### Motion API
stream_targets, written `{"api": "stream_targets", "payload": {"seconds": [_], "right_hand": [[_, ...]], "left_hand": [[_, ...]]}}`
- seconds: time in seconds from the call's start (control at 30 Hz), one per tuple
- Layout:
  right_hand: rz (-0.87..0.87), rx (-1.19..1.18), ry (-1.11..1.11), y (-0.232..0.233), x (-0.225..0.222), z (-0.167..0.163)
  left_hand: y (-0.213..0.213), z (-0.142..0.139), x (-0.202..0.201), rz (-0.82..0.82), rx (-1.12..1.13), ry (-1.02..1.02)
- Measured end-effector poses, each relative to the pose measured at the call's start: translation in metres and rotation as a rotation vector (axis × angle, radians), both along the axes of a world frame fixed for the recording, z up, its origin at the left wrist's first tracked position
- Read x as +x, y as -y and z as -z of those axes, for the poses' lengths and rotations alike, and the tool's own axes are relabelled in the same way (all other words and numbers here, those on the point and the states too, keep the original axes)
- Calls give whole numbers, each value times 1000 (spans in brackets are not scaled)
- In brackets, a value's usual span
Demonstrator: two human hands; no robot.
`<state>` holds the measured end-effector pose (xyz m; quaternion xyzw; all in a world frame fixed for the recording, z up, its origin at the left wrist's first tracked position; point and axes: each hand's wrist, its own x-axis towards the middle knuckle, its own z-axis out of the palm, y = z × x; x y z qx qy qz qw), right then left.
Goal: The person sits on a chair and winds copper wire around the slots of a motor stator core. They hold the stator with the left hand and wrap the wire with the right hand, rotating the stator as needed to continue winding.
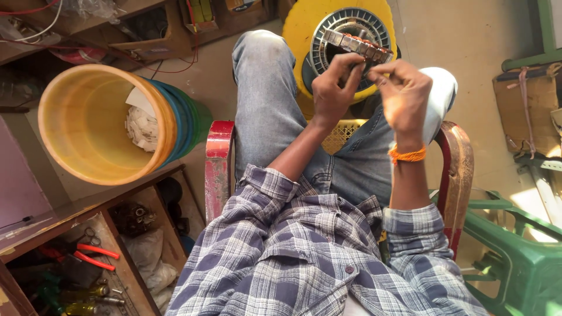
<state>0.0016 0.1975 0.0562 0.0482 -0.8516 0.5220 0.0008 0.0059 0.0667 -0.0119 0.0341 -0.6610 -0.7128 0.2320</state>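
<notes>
The person is sitting in a red-armed chair [219,158] with a cane seat, knees reaching toward twelve o'clock. A stack of plastic buckets [102,123], the yellow one innermost and holding white paper scraps, is lying at nine o'clock. A round yellow stand [298,35] is sitting at twelve o'clock between the knees, carrying a ringed metal stator [350,36] with slotted laminations. The left hand [333,88] is curling its fingers around the stator's near rim, pinching it closed. The right hand [404,90] is pinching something small at the same rim; what it is gripping I cannot tell. Judging by this, steadying the ring with the left hand is letting the right work one slot cleanly. Red-handled pliers [93,256] are lying in a drawer at seven o'clock.
</notes>
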Motion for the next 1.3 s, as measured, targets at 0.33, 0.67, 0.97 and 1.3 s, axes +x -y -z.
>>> {"api": "stream_targets", "payload": {"seconds": [0.33,0.67,0.97,1.3], "right_hand": [[70,136,-20,-8,19,-20],[-97,219,-226,14,-55,-29],[-88,60,-80,-11,-51,-17],[17,168,-159,1,-3,-2]], "left_hand": [[12,0,-5,-50,-400,-330],[-2,9,-8,-55,-15,-10],[-5,6,-10,-4,91,72],[-2,1,-6,-14,39,46]]}}
